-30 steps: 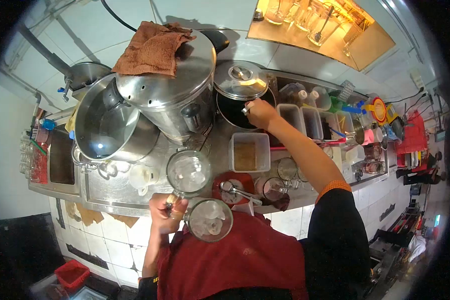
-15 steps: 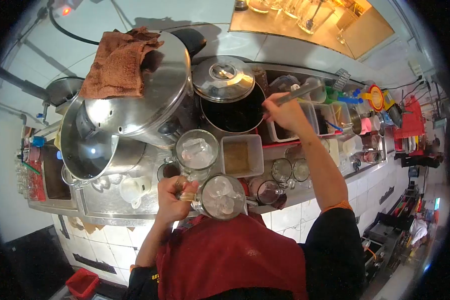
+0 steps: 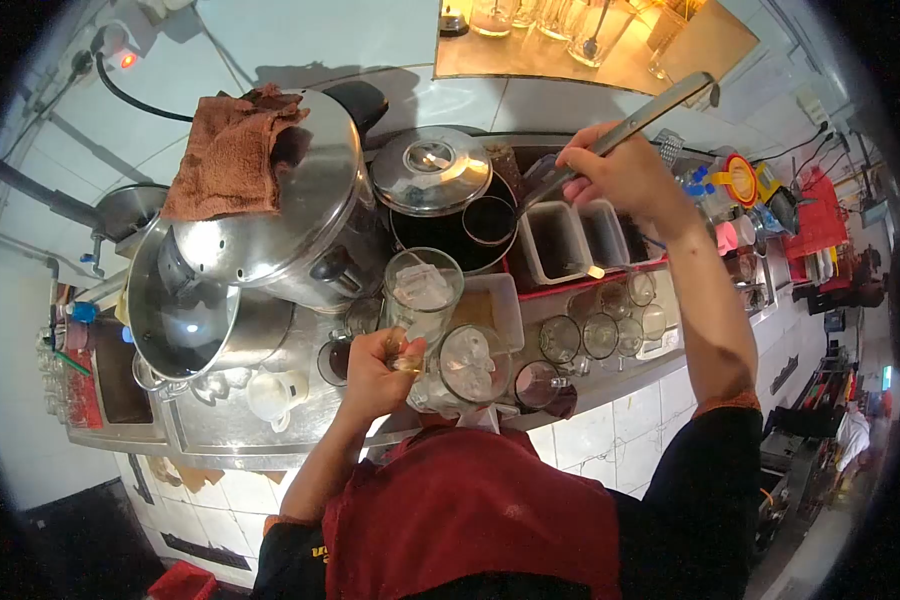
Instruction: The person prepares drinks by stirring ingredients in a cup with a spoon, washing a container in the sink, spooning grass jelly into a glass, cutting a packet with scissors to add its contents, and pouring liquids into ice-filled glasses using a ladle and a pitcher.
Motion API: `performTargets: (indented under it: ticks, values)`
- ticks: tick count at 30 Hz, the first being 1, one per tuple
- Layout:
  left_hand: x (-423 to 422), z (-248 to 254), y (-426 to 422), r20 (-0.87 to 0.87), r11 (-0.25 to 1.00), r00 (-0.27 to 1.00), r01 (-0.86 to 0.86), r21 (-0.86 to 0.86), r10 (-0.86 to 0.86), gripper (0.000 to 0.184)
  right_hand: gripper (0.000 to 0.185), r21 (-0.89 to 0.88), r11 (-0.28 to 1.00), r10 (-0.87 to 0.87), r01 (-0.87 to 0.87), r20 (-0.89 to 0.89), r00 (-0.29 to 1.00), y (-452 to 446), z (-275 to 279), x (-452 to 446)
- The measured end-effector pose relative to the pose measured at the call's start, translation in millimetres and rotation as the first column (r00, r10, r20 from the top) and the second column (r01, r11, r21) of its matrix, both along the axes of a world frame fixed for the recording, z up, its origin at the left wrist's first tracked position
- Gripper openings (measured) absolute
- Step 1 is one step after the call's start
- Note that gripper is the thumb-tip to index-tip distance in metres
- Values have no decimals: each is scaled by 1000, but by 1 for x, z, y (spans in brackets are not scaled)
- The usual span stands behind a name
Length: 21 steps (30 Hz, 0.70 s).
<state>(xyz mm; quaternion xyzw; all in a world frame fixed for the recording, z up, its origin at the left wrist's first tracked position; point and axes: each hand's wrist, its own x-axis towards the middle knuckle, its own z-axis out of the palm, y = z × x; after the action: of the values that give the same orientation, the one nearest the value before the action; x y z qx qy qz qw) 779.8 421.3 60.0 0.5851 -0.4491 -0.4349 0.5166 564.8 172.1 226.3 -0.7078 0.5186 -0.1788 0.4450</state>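
My right hand (image 3: 620, 175) grips the long metal handle of a ladle (image 3: 665, 103). Its round bowl sits at the mouth of a pot (image 3: 400, 238) of dark liquid, beside a steel lid (image 3: 432, 170) that covers part of the opening. My left hand (image 3: 378, 372) is closed around a clear handle at two glass mugs. One glass mug (image 3: 425, 300) with ice is close to the pot; the second glass mug (image 3: 467, 370), also holding ice, is nearer my apron. Whether the fingers take in both handles, I cannot tell.
A large lidded steel pot (image 3: 270, 240) with a brown cloth (image 3: 228, 155) stands left, beside an open pot (image 3: 185, 335). A white cup (image 3: 275, 395) is on the steel counter. Plastic containers (image 3: 557, 245) and several glass mugs (image 3: 600, 335) are at right.
The ladle has risen, and its bowl now shows at the pot's mouth. My right hand moved right and up. My left hand and both iced mugs shifted, the mugs now closer together.
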Motion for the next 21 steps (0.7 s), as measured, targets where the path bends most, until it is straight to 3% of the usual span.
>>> performTargets:
  ticks: [9, 14, 16, 17, 19, 21]
  values:
    - [0, -2, -26, -2, 999, 999, 51, -16, -51, 35, 21, -118, 989, 94, -85, 71, 993, 26, 67, 8]
    - [0, 2, -31, 57, 995, 996, 72, -67, -68, 35, 20, -186, 974, 146, -127, 92, 985, 62, 68, 14]
    - [1, 4, -31, 88, 994, 994, 71, -89, -63, 35, 17, -512, 811, 307, -283, -39, 951, 80, 57, 11]
    - [1, 10, -31, 89, 994, 994, 73, -76, -66, 35, 17, -512, 810, 309, -285, -41, 950, 89, 55, 10]
    - [0, 12, -30, 87, 995, 994, 68, -68, -62, 35, 10, -719, 525, 424, -455, -242, 873, 106, 52, 6]
    - [-1, 8, -28, -21, 995, 999, 39, -93, -41, 32, 13, -741, 480, 443, -470, -258, 859, 123, 31, -6]
